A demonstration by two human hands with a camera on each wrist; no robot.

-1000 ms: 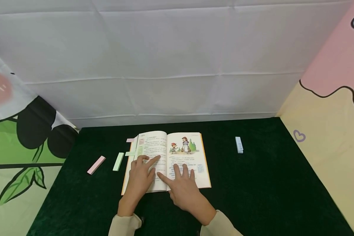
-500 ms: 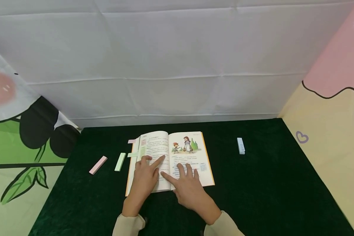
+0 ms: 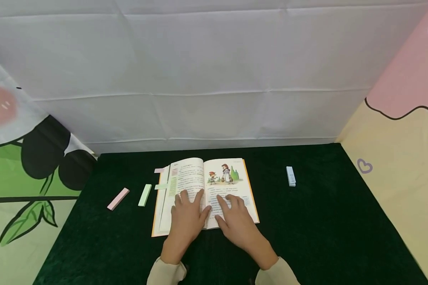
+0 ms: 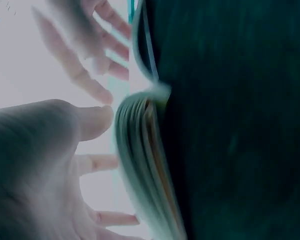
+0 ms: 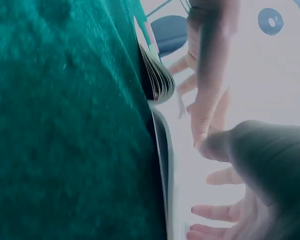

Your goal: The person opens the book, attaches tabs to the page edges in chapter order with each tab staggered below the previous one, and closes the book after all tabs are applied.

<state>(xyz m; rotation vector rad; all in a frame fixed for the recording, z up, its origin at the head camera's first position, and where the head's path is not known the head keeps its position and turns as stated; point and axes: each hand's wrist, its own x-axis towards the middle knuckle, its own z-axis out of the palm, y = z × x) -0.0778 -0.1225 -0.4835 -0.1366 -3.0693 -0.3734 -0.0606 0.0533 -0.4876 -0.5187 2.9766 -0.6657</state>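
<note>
Head view, both hands [image 3: 214, 215] flat on open storybook [image 3: 214, 178], print unreadable

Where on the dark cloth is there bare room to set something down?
Widest free patch: between the open book and the blue pad, and on past that pad toward the right wall. The near corners are bare too. Crowded: left of the book, with the green pad and pink pad.

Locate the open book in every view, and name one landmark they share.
Head: the open book lies at centre on the green cloth, under both hands.
Left wrist: its page edges run down the middle.
Right wrist: its page edges sit upper centre.
Shared landmark: the green cloth.
</note>
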